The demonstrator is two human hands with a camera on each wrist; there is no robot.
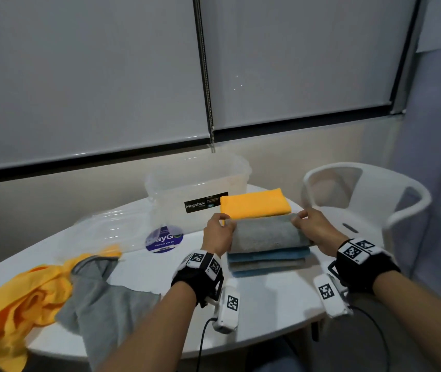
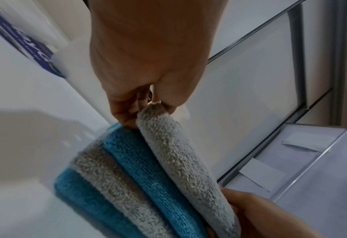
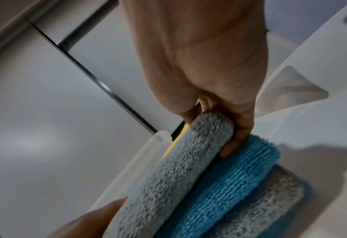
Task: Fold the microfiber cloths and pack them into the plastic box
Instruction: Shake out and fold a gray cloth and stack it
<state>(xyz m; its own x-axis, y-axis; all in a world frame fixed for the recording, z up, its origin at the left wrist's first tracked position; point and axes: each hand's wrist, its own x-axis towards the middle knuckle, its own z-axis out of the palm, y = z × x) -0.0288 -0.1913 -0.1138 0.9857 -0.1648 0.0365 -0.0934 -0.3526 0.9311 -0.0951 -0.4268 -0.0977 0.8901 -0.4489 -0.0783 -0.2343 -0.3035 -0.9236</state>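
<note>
Left hand (image 1: 218,232) and right hand (image 1: 313,228) pinch opposite ends of the folded grey cloth (image 1: 267,233); align its edges squarely over the stack (image 1: 267,261) before releasing.

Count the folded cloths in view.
5: a folded orange cloth beside the box, and a stack of four, grey cloth on top, blue, grey, blue below. More may be hidden.
</note>
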